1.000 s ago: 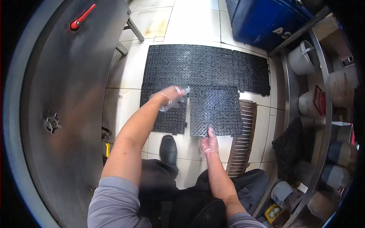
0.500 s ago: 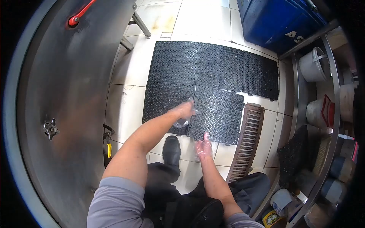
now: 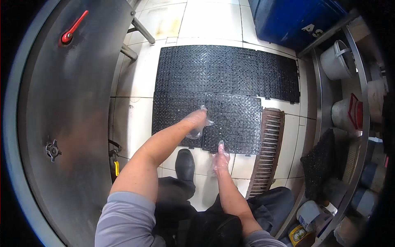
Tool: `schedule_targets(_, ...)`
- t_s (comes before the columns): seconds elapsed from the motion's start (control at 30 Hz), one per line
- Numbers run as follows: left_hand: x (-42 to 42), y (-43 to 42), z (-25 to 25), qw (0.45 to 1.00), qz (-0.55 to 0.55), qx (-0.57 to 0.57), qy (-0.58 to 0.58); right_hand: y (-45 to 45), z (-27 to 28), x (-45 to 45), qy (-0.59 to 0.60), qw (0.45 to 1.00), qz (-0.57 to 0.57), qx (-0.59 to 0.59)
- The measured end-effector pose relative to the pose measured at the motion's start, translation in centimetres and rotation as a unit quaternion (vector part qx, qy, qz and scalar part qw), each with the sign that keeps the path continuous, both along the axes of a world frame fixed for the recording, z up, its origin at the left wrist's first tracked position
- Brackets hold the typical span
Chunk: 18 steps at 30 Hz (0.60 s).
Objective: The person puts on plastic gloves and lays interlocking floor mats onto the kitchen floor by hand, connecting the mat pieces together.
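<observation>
Black textured floor mat tiles (image 3: pixel 181 68) lie on the floor, joined edge to edge. The near right tile (image 3: pixel 240 119) sits against the tile on its left, with a thin seam between them. My left hand (image 3: pixel 196 120), in a clear plastic glove, is over that seam at the tile's left edge; its fingertips are partly hidden. At the near edge of the same tile, my right hand (image 3: pixel 221 159), also gloved, holds on with the thumb on top and the other fingers mostly hidden below.
A rusty drain grate (image 3: pixel 266 152) runs right of the tiles. On the left stands a steel panel (image 3: pixel 82 103) with a red lever (image 3: pixel 76 29). A blue bin (image 3: pixel 288 20) is at the back right. Shelves with buckets (image 3: pixel 338 61) line the right side. My shoe (image 3: pixel 184 164) is near the tiles.
The near right tile has moved left against its neighbour, closing the wide gap. My left hand has come down along the seam. My right hand has stayed at the tile's near edge.
</observation>
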<state>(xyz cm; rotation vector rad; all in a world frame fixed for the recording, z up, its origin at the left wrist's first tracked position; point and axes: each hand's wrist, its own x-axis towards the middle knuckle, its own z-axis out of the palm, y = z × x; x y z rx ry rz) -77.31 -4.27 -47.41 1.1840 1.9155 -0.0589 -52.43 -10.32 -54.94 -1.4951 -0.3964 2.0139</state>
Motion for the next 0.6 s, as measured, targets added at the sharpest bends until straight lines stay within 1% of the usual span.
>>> schedule_targets(0.07,-0.1,0.1,-0.6,1.000,0.017,0.003,-0.002,0.0,0.7,-0.4,-0.056,0.998,0.006,0.023)
schedule_targets(0.17,-0.1,0.4,0.6,0.999,-0.028,-0.018,0.003,0.7,0.3,-0.5,-0.086,0.995,0.044,-0.011)
schedule_targets(0.27,0.2,0.2,1.1,0.998,-0.067,0.004,0.020,1.3,2.3,-1.1,-0.013,0.998,-0.001,-0.069)
schedule_targets(0.37,0.6,0.0,0.0,0.999,0.005,0.010,0.048,1.5,2.2,-1.0,0.043,0.995,-0.010,-0.094)
schedule_targets(0.47,1.2,0.2,-1.0,0.984,0.026,0.089,0.155,1.9,1.9,-0.9,0.030,0.993,0.008,-0.114)
schedule_targets(0.57,0.1,1.3,0.4,0.986,0.031,0.051,0.157,1.6,1.2,-0.5,0.017,0.997,0.021,-0.078)
schedule_targets(0.6,-1.4,1.3,0.5,0.988,-0.030,0.032,0.147,1.6,1.4,-0.4,0.016,0.997,0.030,-0.074)
